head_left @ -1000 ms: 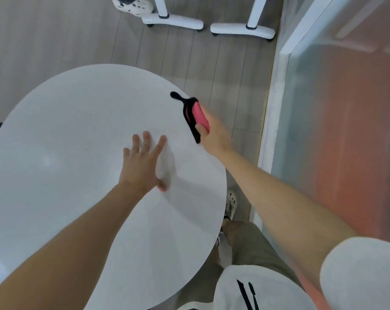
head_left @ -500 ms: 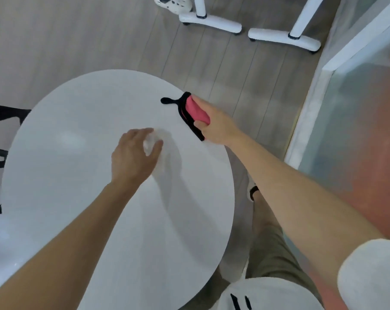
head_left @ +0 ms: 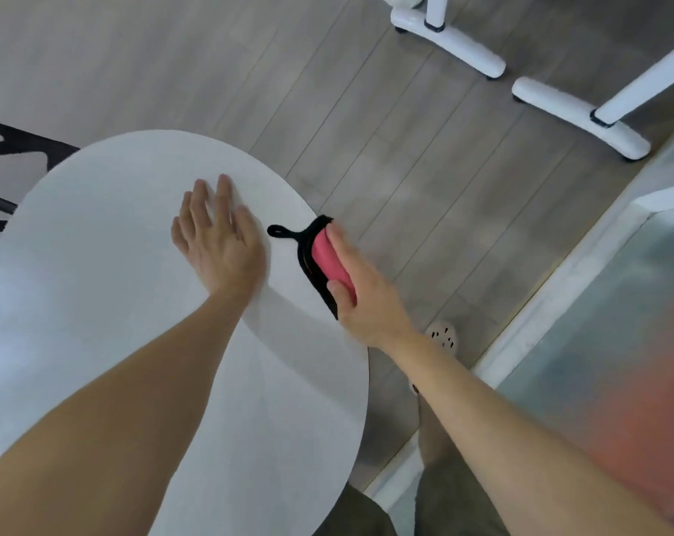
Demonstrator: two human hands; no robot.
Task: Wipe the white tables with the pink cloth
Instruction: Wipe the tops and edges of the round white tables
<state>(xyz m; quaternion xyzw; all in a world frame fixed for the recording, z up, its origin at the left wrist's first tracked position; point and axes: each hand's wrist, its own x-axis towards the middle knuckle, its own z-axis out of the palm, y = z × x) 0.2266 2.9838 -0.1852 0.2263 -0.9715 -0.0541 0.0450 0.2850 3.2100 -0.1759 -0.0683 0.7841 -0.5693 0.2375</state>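
1. The right hand [head_left: 362, 299] grips the folded pink cloth [head_left: 333, 265] at the right rim of the white table [head_left: 95, 303]. A stroke drifting right may slip off the edge.
2. The left hand [head_left: 219, 241] lies flat on the table, fingers straight, just left of the cloth. A leftward wipe may bump it.

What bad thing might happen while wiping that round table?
The pink cloth sits right at the rim of the white table, held by the right hand, so a push outward may slide it off. The left hand lies flat near that side; leaning hard might rock the table.
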